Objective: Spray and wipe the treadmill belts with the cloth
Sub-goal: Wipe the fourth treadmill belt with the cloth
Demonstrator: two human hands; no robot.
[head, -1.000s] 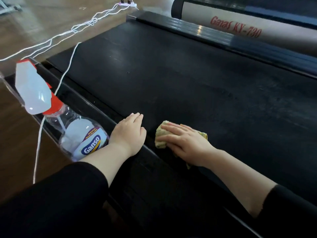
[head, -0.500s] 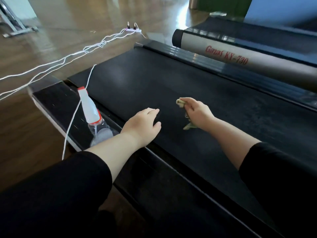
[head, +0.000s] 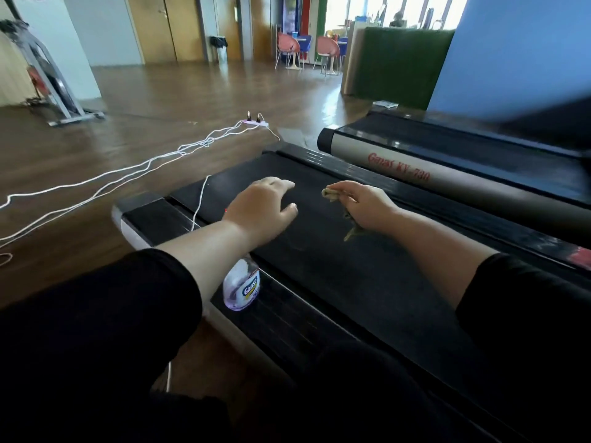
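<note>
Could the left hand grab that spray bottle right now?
Probably yes: the left hand is empty and open, and the spray bottle sits on the side rail under that forearm, nothing between.

You're in a gym or fitness hall. 2 treadmills lie side by side in front of you: the black belt (head: 335, 282) of the near one, and just beside it a second treadmill (head: 447, 183) whose silver side rail reads "Ganas KY-730". A steel-framed exercise machine (head: 48, 78) stands at far left on the open wood floor (head: 160, 100). White cables (head: 128, 174) run to a power strip (head: 256, 122). Orange chairs (head: 289, 46) stand in a seating corner at the back.
</note>
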